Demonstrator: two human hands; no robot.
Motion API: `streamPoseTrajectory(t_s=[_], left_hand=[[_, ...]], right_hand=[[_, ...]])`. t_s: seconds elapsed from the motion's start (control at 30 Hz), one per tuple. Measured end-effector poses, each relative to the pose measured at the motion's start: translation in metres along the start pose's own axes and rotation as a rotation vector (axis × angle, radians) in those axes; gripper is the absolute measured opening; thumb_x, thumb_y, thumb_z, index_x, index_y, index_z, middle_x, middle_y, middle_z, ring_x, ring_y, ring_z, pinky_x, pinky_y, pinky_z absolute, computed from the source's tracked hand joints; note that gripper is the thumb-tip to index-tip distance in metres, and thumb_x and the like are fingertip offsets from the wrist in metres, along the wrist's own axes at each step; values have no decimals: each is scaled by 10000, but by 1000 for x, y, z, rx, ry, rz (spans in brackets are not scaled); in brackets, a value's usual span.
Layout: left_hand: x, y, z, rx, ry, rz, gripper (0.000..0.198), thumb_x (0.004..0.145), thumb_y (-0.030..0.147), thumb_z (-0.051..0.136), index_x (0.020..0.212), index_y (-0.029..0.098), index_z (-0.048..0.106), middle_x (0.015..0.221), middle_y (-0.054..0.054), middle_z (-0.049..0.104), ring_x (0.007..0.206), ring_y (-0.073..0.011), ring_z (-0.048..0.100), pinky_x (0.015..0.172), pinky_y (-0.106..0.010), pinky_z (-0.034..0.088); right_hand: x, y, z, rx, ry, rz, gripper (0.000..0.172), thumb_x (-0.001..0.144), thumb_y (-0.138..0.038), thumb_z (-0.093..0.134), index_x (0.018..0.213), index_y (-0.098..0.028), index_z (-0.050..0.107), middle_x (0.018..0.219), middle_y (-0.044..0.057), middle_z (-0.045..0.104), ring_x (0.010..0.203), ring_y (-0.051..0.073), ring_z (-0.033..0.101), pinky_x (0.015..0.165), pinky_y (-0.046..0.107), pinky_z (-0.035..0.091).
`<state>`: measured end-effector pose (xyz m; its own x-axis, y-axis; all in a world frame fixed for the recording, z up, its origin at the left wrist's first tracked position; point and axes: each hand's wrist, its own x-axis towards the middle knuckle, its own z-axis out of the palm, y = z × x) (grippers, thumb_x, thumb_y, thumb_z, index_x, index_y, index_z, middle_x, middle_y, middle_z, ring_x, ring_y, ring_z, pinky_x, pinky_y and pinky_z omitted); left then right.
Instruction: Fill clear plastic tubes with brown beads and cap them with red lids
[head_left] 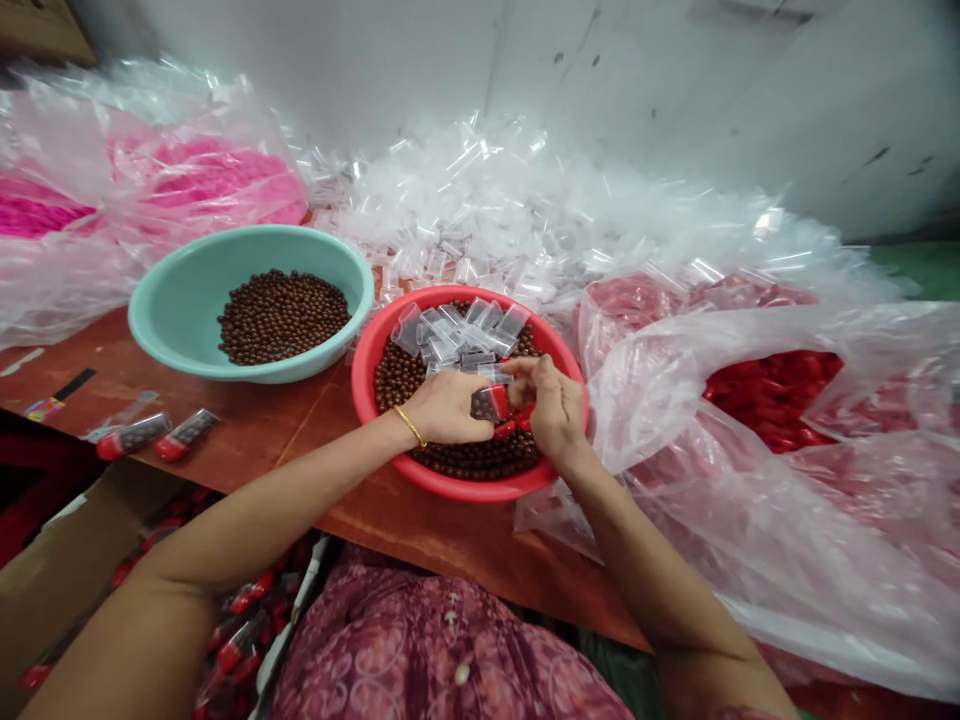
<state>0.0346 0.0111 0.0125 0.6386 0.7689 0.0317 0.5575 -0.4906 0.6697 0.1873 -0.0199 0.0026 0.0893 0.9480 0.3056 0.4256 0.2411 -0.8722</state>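
My left hand (pixel 446 408), a gold bangle at its wrist, is closed on a small clear plastic tube (pixel 484 404) filled with dark brown balls. A red cap (pixel 502 399) sits on the tube's right end. My right hand (pixel 553 405) is closed at that cap, its fingers partly hidden behind it. Other red caps lie just below, between the hands. Both hands are over a red basin (pixel 367 345), which holds brown balls (pixel 401 378) and a heap of empty clear tubes (pixel 461 335).
A teal basin (pixel 176 285) holds more brown balls. Clear tubes (pixel 480 215) pile along the wall. A plastic bag of red caps (pixel 772 400) lies right, pink bags (pixel 202 180) left. Two filled tubes (pixel 186 435) rest near the table edge, above a box of capped tubes (pixel 244 640).
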Motion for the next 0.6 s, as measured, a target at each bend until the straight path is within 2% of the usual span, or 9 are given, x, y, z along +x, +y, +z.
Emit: streamPoseTrajectory(t_s=[0.07,0.13,0.2,0.27,0.37,0.43,0.5,0.6], left_hand=[[-1,2,0,86,-48,26,160,620,301,583,694,162,615,582,-9,587,545,-147,523,513,-244,351],[-2,3,1,154,-88,43,223,634,325,588,764,152,642,645,-41,637,597,-181,578,549,-259,403],[-3,4,2,209,-121,60,279,654,338,581,838,141,655,702,-68,669,658,-214,620,598,-281,448],[-4,3,2,271,-144,87,332,671,340,572,917,132,654,755,-89,688,713,-243,645,645,-309,478],[-4,1,4,377,-160,121,380,689,340,566,990,119,639,799,-110,701,749,-267,660,669,-340,496],[-3,-1,6,416,-143,144,369,691,343,573,979,120,637,789,-110,703,733,-263,663,649,-335,495],[-2,1,6,405,-71,168,312,696,347,579,915,133,641,747,-92,698,686,-237,658,612,-309,484],[-9,6,-3,304,164,165,220,732,364,569,787,158,624,663,-42,673,599,-168,625,571,-251,457]], right_hand=[[8,-2,11,194,-50,123,676,895,-617,117,1101,-181,591,724,37,607,599,144,567,582,284,473],[13,-5,20,280,-136,192,725,878,-630,41,1290,-211,465,991,72,634,866,179,617,786,337,496],[16,-5,26,299,-241,245,743,861,-652,25,1395,-243,342,1221,75,568,1163,197,519,1008,386,388],[14,-4,28,294,-322,287,778,836,-702,75,1439,-249,268,1372,65,463,1324,194,362,1124,400,231],[11,-1,31,296,-369,276,856,786,-766,192,1452,-231,249,1498,53,299,1389,198,245,1164,385,106],[11,-1,31,317,-356,252,854,781,-767,221,1444,-230,270,1513,45,273,1386,201,253,1162,383,126],[14,-4,28,359,-320,242,811,807,-742,149,1419,-238,317,1455,53,380,1348,207,330,1133,410,214],[23,-9,10,364,-248,218,781,846,-666,15,1309,-227,466,1221,81,588,1152,230,533,970,438,412]])
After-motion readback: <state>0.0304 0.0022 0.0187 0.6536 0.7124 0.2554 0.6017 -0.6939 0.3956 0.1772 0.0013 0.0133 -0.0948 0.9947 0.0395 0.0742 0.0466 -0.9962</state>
